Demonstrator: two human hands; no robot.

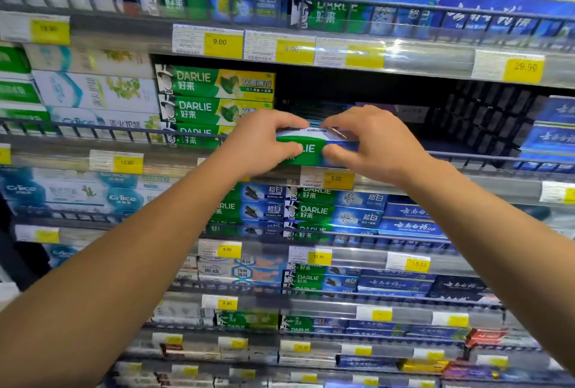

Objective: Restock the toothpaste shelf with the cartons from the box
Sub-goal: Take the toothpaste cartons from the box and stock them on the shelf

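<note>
Both hands, left hand (261, 144) and right hand (367, 141), are pinching one carton (311, 151). I'm fearing it's catching the shelf rail (485, 158) and slipping.

Green-and-blue Darlie carton (311, 148) level at the half-empty shelf's (451, 155) front rail, beside stacked green cartons (214, 98).
</note>
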